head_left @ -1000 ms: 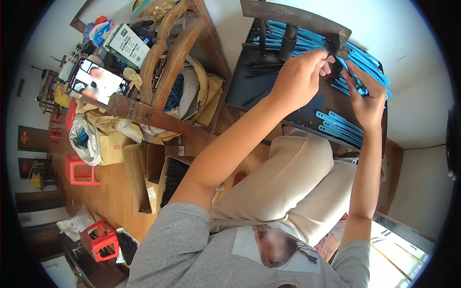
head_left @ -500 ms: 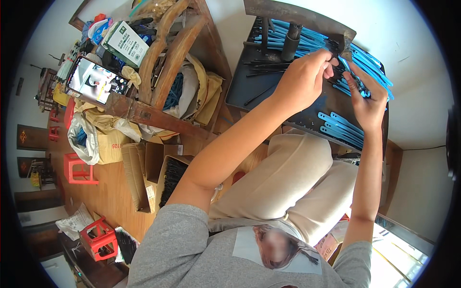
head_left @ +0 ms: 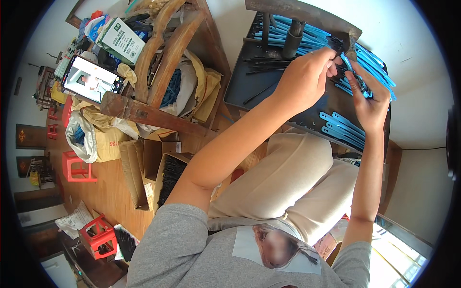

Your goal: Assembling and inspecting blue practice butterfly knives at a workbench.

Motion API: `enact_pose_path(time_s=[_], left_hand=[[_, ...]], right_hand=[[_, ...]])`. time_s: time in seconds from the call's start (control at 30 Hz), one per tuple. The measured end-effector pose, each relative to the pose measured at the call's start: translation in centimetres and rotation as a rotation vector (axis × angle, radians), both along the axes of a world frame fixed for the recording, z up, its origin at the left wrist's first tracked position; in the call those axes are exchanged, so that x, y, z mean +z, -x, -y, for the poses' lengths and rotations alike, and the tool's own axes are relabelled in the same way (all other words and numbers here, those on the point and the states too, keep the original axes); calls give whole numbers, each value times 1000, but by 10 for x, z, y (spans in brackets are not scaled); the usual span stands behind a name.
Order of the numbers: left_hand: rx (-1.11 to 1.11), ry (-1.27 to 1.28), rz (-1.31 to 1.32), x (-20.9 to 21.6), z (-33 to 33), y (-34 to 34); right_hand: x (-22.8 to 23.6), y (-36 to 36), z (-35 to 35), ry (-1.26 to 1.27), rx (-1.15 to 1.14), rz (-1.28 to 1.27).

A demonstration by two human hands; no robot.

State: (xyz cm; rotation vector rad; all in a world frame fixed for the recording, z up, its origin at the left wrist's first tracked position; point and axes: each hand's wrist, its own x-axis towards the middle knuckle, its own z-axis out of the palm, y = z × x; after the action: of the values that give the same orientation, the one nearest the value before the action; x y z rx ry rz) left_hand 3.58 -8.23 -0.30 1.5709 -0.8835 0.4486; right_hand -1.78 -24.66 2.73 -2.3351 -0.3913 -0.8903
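My left hand (head_left: 309, 79) is raised over the dark work table, its thumb and fingers pinched together; anything between the fingertips is too small to make out. Close to its right, my right hand (head_left: 372, 103) is closed around several slim blue strips (head_left: 346, 63) with rounded, holed ends and dark pieces among them. The end of one strip points up toward my left fingertips. Just above both hands hangs the metal tip of a dark press (head_left: 352, 45). Blue strips (head_left: 342, 128) of the same kind lie fanned out near the table's front edge.
Piles of blue strips (head_left: 307, 33) lie behind the press's post (head_left: 293, 42). Thin black rods (head_left: 269, 65) rest on the table (head_left: 240, 96). At left, a wooden frame (head_left: 144, 114) carries a phone (head_left: 91, 79). Cardboard boxes (head_left: 134, 175) and red stools (head_left: 77, 168) stand on the floor.
The blue strip end in my right hand stands slightly higher beside the press tip. My left fingers have barely shifted. The phone's picture differs, and the whole view has moved a little.
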Motion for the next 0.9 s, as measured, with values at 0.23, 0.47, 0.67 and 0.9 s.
enact_pose_path(time_s=[0.23,0.47,0.67,0.9], left_hand=[[16,-39,-34,4,2,1],[36,-85,-120,5,-4,4],[38,-189,-167,5,-7,5],[11,-170,-182,5,-6,4]], right_hand=[[0,0,8,-2,19,-26],[6,-2,8,14,39,-86],[8,-1,22,98,60,-205],[7,-1,18,49,104,-88]])
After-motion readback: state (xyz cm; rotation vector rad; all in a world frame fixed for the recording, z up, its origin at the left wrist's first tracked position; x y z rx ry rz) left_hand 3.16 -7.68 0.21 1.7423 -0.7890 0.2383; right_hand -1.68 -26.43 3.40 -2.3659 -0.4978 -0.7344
